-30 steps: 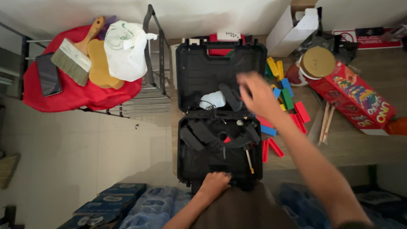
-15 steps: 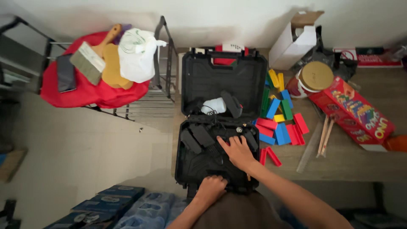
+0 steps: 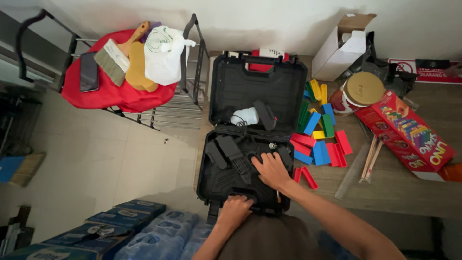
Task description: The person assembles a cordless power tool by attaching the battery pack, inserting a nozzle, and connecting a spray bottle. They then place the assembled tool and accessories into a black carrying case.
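right hand (image 3: 272, 169) lies flat in the lower half of the open black tool case (image 3: 255, 86), fingers spread on the dark moulded tray, its grip open and holding nothing. left hand (image 3: 235, 210) sits at the near edge of the case, fingers curled over the front rim by the handle, a closed grip on that edge (what is under the fingers can't be made out).

the case lies open on the floor, lid propped back, with a white bundle (image 3: 244, 116) and a black block (image 3: 264, 115) at the hinge line. dark tool parts (image 3: 230, 150) fill the tray just left of the right hand.

out to the right, coloured wooden blocks (image 3: 321, 137) in red, blue, green and yellow lie scattered beside the case, two red ones near the right wrist. further right a red game box (image 3: 410, 131), a round tin with a tan lid (image 3: 360, 90) and a white carton (image 3: 342, 47).

to the left, a metal rack (image 3: 190, 53) carries a red cloth (image 3: 103, 91), a brush (image 3: 111, 60), a wooden board (image 3: 137, 65) and a white plastic bag (image 3: 162, 53). blue packs (image 3: 120, 226) sit at the near left.
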